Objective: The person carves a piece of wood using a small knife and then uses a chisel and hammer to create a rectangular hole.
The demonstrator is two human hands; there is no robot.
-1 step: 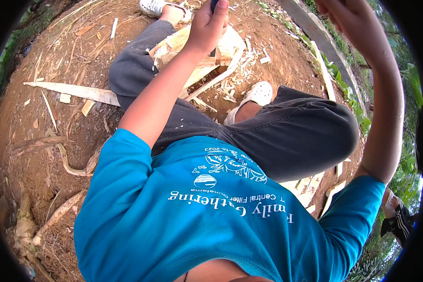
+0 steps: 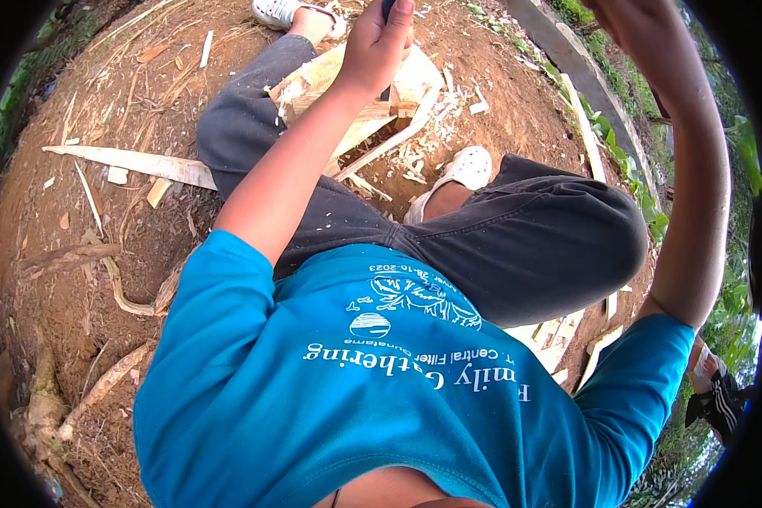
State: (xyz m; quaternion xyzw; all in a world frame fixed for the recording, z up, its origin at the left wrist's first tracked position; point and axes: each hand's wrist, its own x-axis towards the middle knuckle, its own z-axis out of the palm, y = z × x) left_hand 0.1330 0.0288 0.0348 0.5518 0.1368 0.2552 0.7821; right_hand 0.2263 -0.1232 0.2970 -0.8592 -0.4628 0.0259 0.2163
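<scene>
My left hand (image 2: 379, 46) is closed round the dark handle of a chisel (image 2: 386, 95), thumb uppermost. The dark shank shows below my fist, standing upright against a pale block of wood (image 2: 311, 78) on the ground between my legs. The block has rough-cut faces, with part hidden by my left forearm. My right hand (image 2: 631, 24) is raised at the top right, partly cut off by the picture's edge. Its fingers look curled, but what they hold is out of sight. A dark reddish-brown edge shows just behind that wrist.
Shavings and chips (image 2: 415, 152) litter the brown soil round the block. A long pointed wood piece (image 2: 135, 161) lies at left, near tree roots (image 2: 51, 406). Split pieces (image 2: 559, 339) lie by my right thigh. A concrete edging (image 2: 605, 93) and another person's dark shoe (image 2: 724, 398) are at right.
My right hand has shifted slightly to the right, and the reddish-brown edge now shows behind its wrist. My left hand and the chisel stay nearly in place.
</scene>
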